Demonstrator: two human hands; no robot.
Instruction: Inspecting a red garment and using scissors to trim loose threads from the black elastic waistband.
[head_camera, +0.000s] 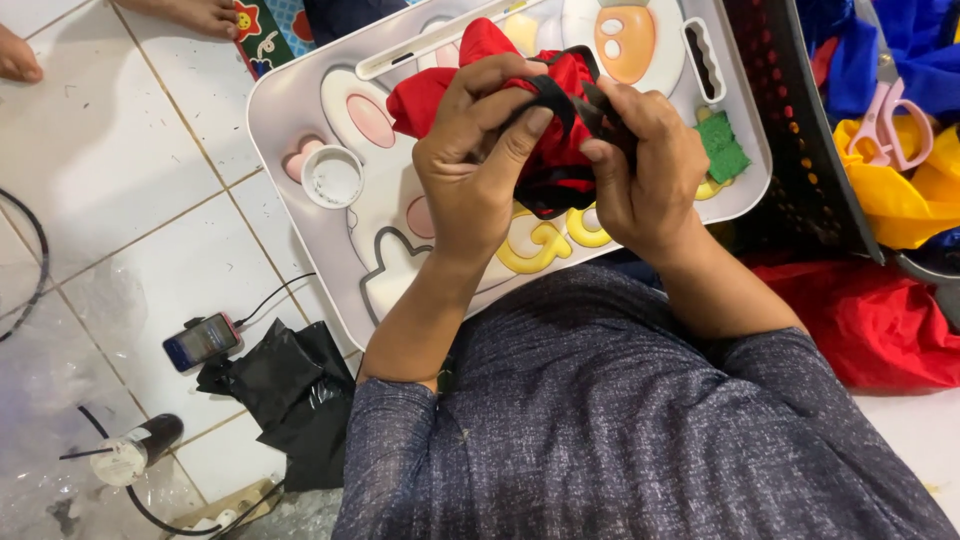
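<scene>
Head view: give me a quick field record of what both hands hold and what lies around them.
left hand: grips red cloth, thumb on black strap
right hand: pinches the black strap and cloth
surface: white lap tray with cartoon print
on tray: small white cup, green scrap
right side: black basket, pink scissors on yellow cloth
floor: phone, black bag

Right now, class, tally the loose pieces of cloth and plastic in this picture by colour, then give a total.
Red: 2, the red cloth in both hands and the red heap on the floor.
Blue: 1, blue cloth in the basket.
Yellow: 1, yellow cloth.
Green: 1, green scrap.
Black: 1, black bag.
Total: 6
</scene>
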